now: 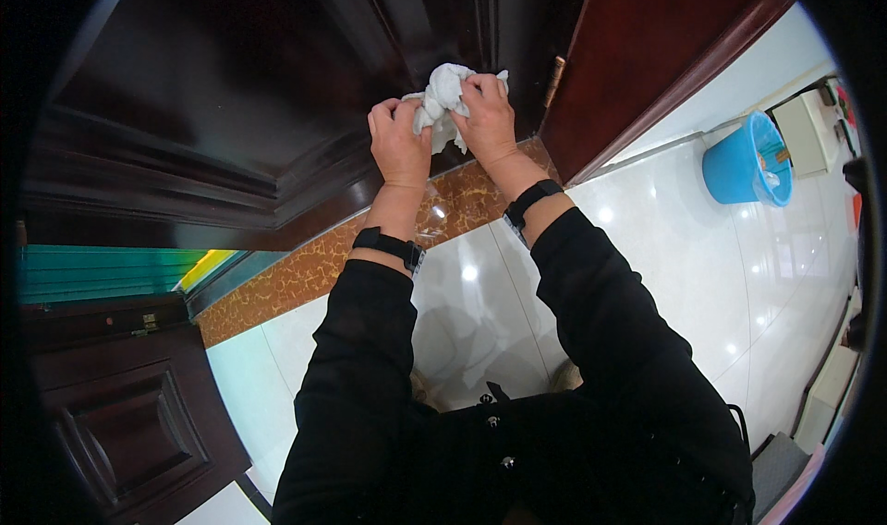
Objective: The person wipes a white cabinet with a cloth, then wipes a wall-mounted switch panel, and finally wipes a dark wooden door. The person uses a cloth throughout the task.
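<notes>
Both my hands grip a bunched, twisted white cloth (446,89) in front of a dark brown panelled door (212,82). My left hand (401,146) has its fingers curled round the cloth's left end. On the other end, my right hand (488,123) is closed, fingers bent over the fabric. A loose fold of the cloth hangs down between the hands. Whether the cloth touches the door cannot be made out. Each wrist wears a black band, and black sleeves cover my forearms.
A brass-coloured hinge (554,82) joins the door to a reddish-brown frame (647,54). Below runs a brown marbled threshold (305,266), then glossy white floor tiles (647,220). A blue bin (735,165) stands at the right. Another dark door panel (139,423) is at lower left.
</notes>
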`<action>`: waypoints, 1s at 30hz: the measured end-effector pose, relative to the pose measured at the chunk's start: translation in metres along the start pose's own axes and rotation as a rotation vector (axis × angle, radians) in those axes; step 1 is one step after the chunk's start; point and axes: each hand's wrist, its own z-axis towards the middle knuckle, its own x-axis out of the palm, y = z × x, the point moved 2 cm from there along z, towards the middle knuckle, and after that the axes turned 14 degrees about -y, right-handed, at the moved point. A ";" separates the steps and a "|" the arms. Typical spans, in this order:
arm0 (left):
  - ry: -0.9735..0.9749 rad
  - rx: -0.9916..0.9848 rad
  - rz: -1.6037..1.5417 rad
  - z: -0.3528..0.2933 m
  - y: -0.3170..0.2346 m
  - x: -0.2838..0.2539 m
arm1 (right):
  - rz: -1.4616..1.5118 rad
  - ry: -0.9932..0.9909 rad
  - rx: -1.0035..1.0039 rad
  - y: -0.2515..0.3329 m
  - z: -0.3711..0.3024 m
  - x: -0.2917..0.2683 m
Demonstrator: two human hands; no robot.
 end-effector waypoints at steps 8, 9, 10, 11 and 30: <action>-0.025 0.121 0.045 -0.002 0.004 0.000 | -0.034 0.016 0.260 0.007 -0.020 0.014; -0.019 0.132 0.055 -0.002 0.005 0.000 | -0.020 -0.001 0.257 0.008 -0.021 0.016; 0.002 0.131 0.066 -0.002 0.007 0.000 | -0.015 0.000 0.274 0.009 -0.023 0.018; -0.009 0.151 0.072 -0.002 0.008 -0.001 | -0.019 0.022 0.320 0.009 -0.026 0.020; -0.055 -0.031 0.036 -0.006 0.010 -0.003 | 0.210 0.010 0.705 0.010 -0.048 0.039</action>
